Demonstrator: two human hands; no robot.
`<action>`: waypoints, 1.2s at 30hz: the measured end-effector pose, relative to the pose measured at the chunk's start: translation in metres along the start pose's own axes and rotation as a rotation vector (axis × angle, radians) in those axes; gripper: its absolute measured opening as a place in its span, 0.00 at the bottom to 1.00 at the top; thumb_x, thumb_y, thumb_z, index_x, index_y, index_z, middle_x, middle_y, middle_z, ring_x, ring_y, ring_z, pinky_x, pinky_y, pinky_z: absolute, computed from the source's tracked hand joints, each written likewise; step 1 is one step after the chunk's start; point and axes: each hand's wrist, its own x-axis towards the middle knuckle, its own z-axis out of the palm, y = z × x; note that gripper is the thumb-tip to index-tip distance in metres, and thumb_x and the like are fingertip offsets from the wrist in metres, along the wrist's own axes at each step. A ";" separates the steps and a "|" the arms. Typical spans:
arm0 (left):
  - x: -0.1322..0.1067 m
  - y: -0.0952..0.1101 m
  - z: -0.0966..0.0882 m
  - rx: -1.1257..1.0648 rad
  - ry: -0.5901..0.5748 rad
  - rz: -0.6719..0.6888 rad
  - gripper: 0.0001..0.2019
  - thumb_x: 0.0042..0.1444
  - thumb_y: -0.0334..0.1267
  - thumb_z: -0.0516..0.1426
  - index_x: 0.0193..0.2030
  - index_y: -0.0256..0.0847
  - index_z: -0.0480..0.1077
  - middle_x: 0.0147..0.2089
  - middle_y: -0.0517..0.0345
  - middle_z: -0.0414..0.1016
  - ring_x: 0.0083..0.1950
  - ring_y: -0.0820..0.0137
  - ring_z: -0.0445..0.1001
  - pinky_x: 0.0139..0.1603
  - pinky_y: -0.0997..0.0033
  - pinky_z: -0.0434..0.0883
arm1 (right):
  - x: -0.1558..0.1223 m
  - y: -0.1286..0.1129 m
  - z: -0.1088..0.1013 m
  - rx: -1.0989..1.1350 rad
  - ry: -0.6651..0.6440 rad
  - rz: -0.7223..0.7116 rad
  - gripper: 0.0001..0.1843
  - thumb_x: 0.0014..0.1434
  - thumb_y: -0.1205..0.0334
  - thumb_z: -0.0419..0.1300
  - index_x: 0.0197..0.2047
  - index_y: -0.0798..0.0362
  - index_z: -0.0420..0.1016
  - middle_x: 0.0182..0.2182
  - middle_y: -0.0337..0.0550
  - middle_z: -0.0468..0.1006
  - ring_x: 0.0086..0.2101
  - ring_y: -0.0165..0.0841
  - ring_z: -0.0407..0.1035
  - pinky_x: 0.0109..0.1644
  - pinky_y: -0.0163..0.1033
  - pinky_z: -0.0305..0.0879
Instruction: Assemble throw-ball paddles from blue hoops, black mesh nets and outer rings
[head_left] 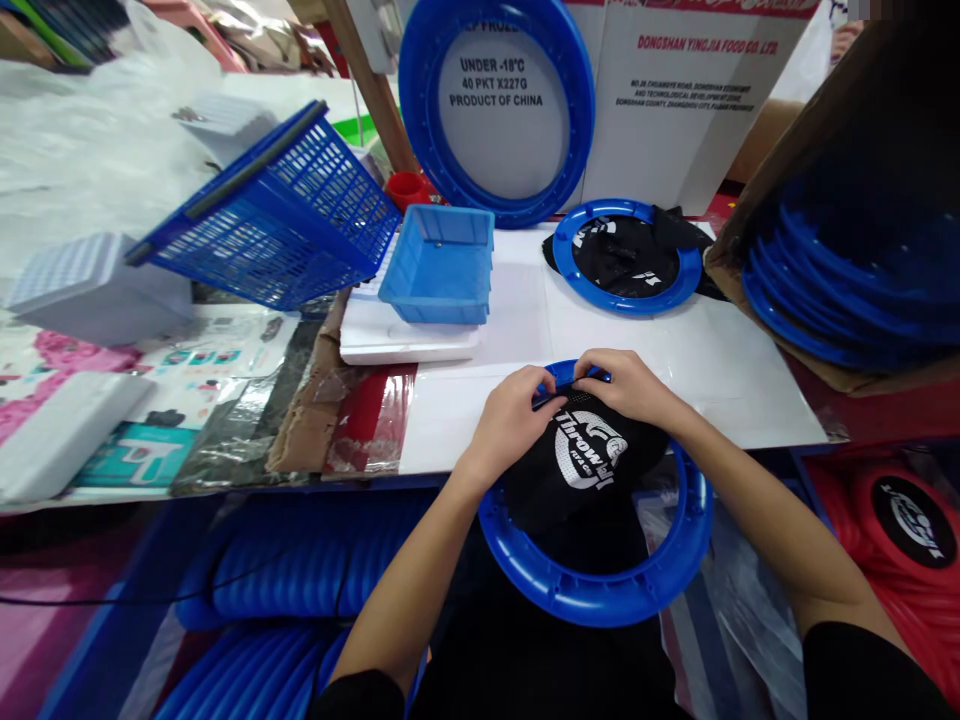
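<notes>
A blue plastic ring leans over the table's front edge, tilted toward my body. Black fabric with white "Throw" lettering hangs across the upper part of its opening. At the ring's far rim, my left hand pinches the edge of the fabric against the plastic. Close beside it, my right hand grips the same fabric edge and rim, its fingers bent. The lower part of the opening is uncovered. Just what lies under the fingertips is hidden.
Behind lies another blue ring with black fabric. A large ring leans on a white carton. A light-blue bin and blue basket stand left. Stacked blue rings fill a box at right; red discs sit below.
</notes>
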 end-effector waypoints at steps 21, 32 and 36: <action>0.008 0.002 -0.009 0.289 -0.163 0.095 0.21 0.67 0.27 0.50 0.59 0.49 0.77 0.53 0.52 0.77 0.51 0.61 0.77 0.46 0.64 0.74 | 0.016 0.018 0.000 0.218 -0.008 0.145 0.08 0.56 0.58 0.65 0.36 0.51 0.83 0.34 0.41 0.84 0.38 0.36 0.76 0.48 0.44 0.69; 0.003 -0.002 -0.005 0.420 -0.153 0.110 0.22 0.66 0.26 0.50 0.58 0.46 0.78 0.51 0.49 0.75 0.48 0.60 0.76 0.42 0.66 0.75 | 0.017 0.017 0.006 0.144 0.015 0.148 0.04 0.58 0.64 0.65 0.35 0.50 0.83 0.34 0.39 0.85 0.37 0.35 0.77 0.48 0.44 0.71; 0.003 -0.003 -0.008 0.341 -0.164 0.089 0.23 0.66 0.27 0.49 0.60 0.45 0.77 0.52 0.49 0.77 0.51 0.60 0.77 0.48 0.63 0.76 | 0.019 0.012 0.006 -0.009 0.003 0.170 0.06 0.59 0.67 0.64 0.36 0.49 0.83 0.33 0.38 0.84 0.37 0.35 0.76 0.46 0.43 0.69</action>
